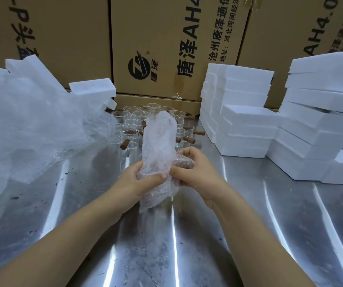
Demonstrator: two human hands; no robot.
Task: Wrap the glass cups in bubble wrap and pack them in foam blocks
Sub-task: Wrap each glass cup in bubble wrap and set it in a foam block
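Note:
Both hands hold a glass cup rolled in a sheet of bubble wrap (159,141) above the steel table. My left hand (140,179) grips the lower part of the bundle, thumb across its front. My right hand (191,168) pinches the wrap on the right side, where the cup's brown wooden handle (184,163) shows through the film. The loose end of the wrap stands upward. Behind the bundle stand several bare glass cups (134,119) with brown wooden handles.
A heap of bubble wrap (32,125) fills the left of the steel table (166,245), with foam pieces (93,88) behind it. Stacks of white foam blocks (243,112) and more foam blocks (323,121) stand at the right. Cardboard boxes (162,48) wall off the back.

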